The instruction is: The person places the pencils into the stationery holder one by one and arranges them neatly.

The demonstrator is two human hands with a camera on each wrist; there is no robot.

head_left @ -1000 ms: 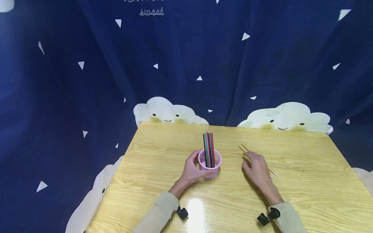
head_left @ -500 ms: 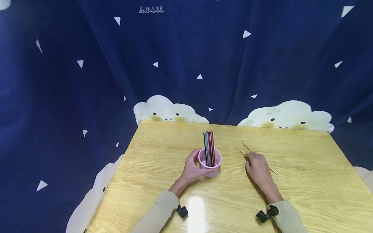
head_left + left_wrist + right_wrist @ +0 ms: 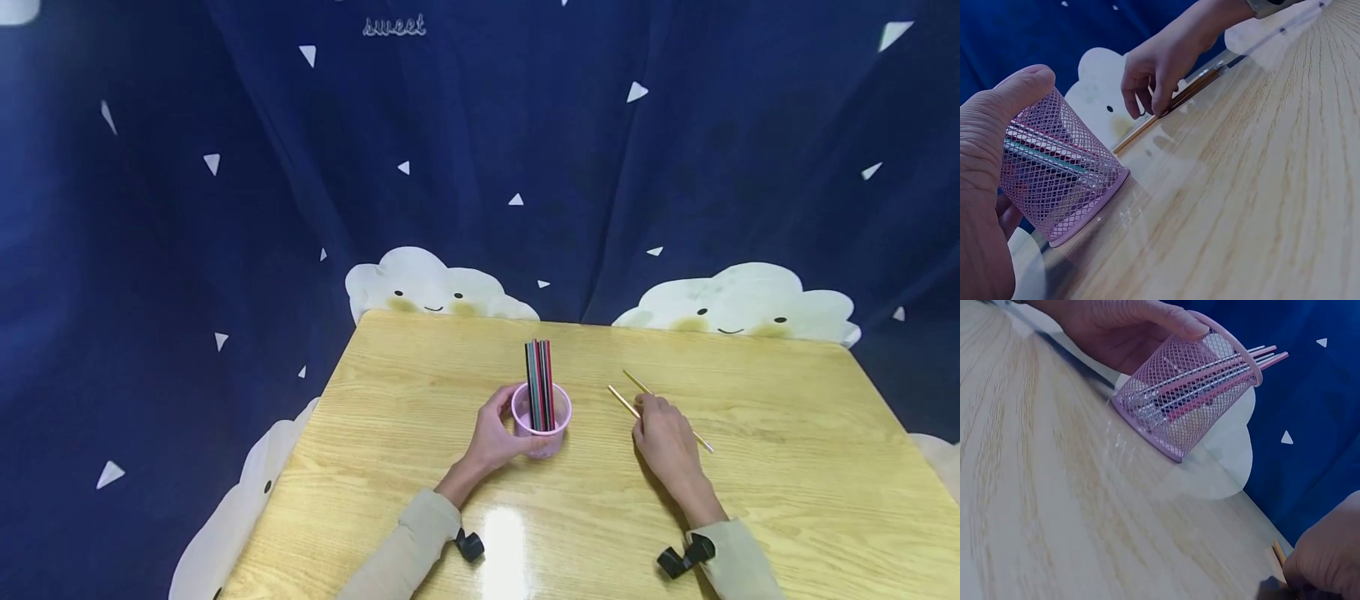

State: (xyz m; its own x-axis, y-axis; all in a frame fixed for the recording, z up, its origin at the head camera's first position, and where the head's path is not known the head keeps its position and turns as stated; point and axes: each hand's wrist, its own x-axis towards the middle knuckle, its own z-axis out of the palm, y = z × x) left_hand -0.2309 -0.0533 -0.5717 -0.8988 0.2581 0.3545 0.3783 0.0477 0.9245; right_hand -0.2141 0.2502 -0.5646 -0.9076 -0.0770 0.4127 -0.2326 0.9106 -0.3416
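My left hand (image 3: 495, 437) grips a pink mesh pen holder (image 3: 542, 446), thumb and fingers curved round its side. Several thin pencils (image 3: 538, 375) in black, red and teal stand in it, leaning together. To the right, my right hand (image 3: 666, 437) pinches a gold pencil (image 3: 624, 402), its far end poking out past the fingers. A second gold pencil (image 3: 637, 382) lies on the table, passing partly under this hand. In the left wrist view the right hand's fingers (image 3: 1161, 100) point down at the gold pencils.
The wooden table (image 3: 435, 375) carries all these things. A dark blue curtain (image 3: 465, 150) with white clouds and triangles hangs behind its far edge. Both wrists wear black cameras, such as the one at the left sleeve (image 3: 470, 547).
My right hand has closed its fingers on one gold pencil and shifted slightly right; that pencil has turned and slid a little. The left hand and the pen holder stay in place.
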